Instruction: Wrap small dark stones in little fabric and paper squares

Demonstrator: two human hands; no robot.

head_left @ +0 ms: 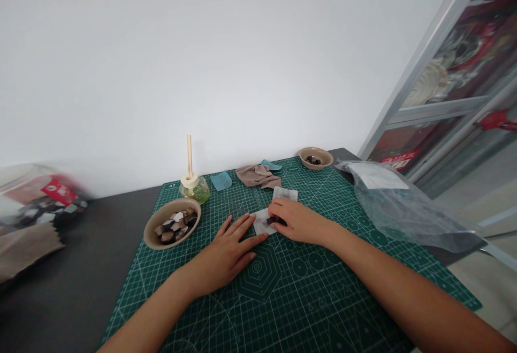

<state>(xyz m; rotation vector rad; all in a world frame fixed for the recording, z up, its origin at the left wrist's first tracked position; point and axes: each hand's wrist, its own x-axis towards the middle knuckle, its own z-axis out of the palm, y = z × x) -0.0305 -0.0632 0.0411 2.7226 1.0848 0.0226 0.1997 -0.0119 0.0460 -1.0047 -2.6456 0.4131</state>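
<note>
On a green cutting mat (311, 288), my left hand (224, 253) lies flat with its fingers spread, fingertips at the left edge of a small whitish sheet (260, 222). Fingers of my right hand (297, 221) are closed around a dark stone (276, 220), which rests against that sheet. Just behind my right hand lies a second grey, smudged sheet (285, 193). To the left of my left hand stands a tan bowl (150, 233) of black, brown and white stones (175, 225).
A glass bottle (195, 191) with wooden sticks, blue pieces (221, 181) and a brown cloth (258, 176) lie at the back. Another bowl (315, 158) holds dark stones. Plastic bags (388, 202) lie right, a bag of stones (40, 196) left.
</note>
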